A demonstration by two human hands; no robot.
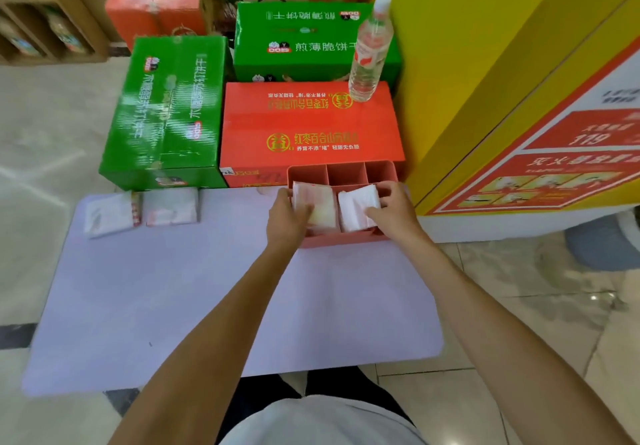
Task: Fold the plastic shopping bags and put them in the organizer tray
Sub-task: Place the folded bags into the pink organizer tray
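A pink organizer tray (346, 170) with several compartments stands at the far right of the lilac mat (214, 299). Two folded plastic bags stand in its near compartments. My left hand (287, 217) grips the left folded bag (320, 202), which has red print. My right hand (394, 210) holds the white folded bag (356, 207) beside it. Two more folded bags, one (110, 214) and another (171, 205), lie on the mat's far left corner.
Green boxes (166, 108) and a red box (308, 125) sit right behind the mat. A water bottle (369, 53) stands on the red box. A yellow counter wall (485, 63) rises at the right. Tiled floor surrounds the mat.
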